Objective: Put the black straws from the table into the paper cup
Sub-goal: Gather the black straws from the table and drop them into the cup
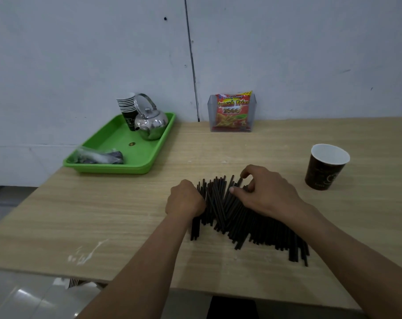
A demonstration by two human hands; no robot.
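Right hand (266, 194) pinching straws (246, 224) atop desk (103, 215) pile; left hand (185, 200) curled alongside, grip unclear. Cup (326, 168) right of it, empty; nothing loaded yet.

I see two bare arms with no sleeves. The left hand (185, 200) and right hand (268, 193) wear no gloves, rings or watch.

Wooden table (103, 215), pale grain, whitish smears near left. Directly on it: green tray (117, 153) far left; clear holder (232, 113) far centre; black straws (241, 219) heaped centre; paper cup (325, 166) right, apparently empty.
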